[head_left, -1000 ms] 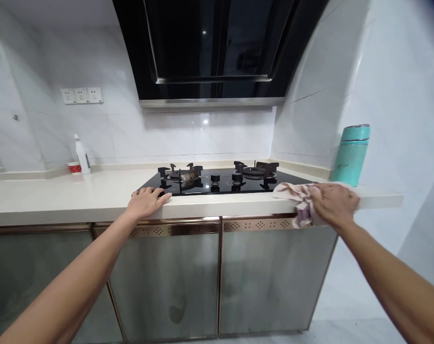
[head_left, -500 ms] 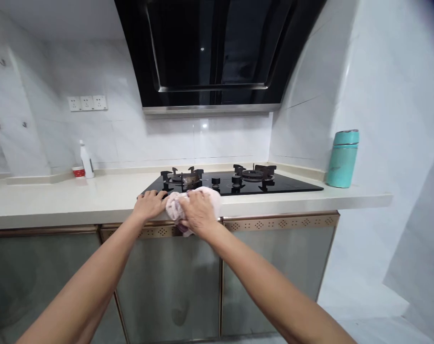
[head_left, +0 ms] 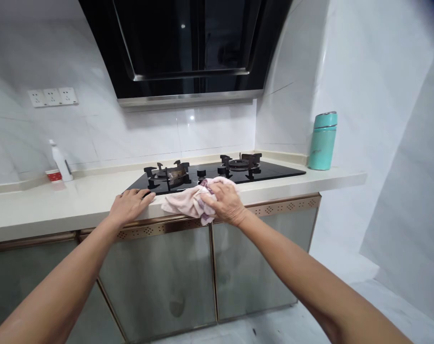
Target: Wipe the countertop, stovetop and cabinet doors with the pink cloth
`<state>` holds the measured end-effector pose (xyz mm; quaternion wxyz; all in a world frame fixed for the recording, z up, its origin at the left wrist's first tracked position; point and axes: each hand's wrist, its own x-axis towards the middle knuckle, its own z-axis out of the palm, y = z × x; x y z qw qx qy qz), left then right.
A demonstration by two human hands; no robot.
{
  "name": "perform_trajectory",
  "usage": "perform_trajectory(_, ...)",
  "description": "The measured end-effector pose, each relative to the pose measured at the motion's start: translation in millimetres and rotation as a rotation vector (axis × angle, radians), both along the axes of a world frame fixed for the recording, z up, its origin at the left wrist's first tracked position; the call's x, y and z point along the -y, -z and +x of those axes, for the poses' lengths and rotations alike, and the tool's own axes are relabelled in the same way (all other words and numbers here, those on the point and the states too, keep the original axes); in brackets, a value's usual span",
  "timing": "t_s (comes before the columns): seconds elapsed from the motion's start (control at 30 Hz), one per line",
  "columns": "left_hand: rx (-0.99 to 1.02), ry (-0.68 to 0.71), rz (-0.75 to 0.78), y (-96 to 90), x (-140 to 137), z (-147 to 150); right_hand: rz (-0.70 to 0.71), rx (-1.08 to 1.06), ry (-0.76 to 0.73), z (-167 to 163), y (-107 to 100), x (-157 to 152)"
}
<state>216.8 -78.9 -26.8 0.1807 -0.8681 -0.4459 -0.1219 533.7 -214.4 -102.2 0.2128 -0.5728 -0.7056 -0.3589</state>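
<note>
My right hand [head_left: 227, 202] presses a crumpled pink cloth [head_left: 187, 200] onto the front edge of the cream countertop [head_left: 59, 205], just in front of the black glass gas hob [head_left: 210, 174]. The cloth spreads out to the left of my fingers and a fold hangs over the edge. My left hand [head_left: 129, 205] lies flat on the counter edge a little left of the cloth, palm down, holding nothing.
A teal flask [head_left: 322, 140] stands at the counter's right end by the wall. A white bottle [head_left: 60, 161] and a small red-and-white cup [head_left: 53, 175] sit at the back left. A black range hood [head_left: 188, 43] hangs above. Glass-fronted cabinets [head_left: 159, 282] run below.
My right hand swept the cloth from the counter's right end leftward to beside my left hand, then slid back right a little. The left hand stayed on the edge.
</note>
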Motion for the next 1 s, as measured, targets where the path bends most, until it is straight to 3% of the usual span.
perform_trajectory(0.17, 0.054, -0.022, -0.028, 0.6, -3, 1, -0.031, -0.066, 0.144, 82, 1, 42)
perform_trajectory(0.4, 0.062, -0.028, -0.029, 0.9, -3, 5, 0.131, -0.132, 0.383, 238, 6, 130)
perform_trajectory(0.53, 0.088, -0.057, -0.054, -0.8, -1, 8, 0.103, -0.205, 0.484, 289, 1, 150)
perform_trajectory(0.67, 0.084, -0.046, -0.027, 0.8, -3, 8, 0.085, -0.218, 0.507, 296, -2, 148)
perform_trajectory(0.8, 0.11, -0.049, -0.036, 3.2, -4, 10, 0.089, -0.206, 0.483, 278, -5, 146)
perform_trajectory(0.9, 0.147, -0.052, -0.055, 3.2, -1, 11, 0.018, -0.204, 0.449, 247, -12, 135)
perform_trajectory(1.0, 0.165, -0.054, -0.063, 3.1, 1, 11, -0.104, -0.161, 0.372, 188, -25, 107)
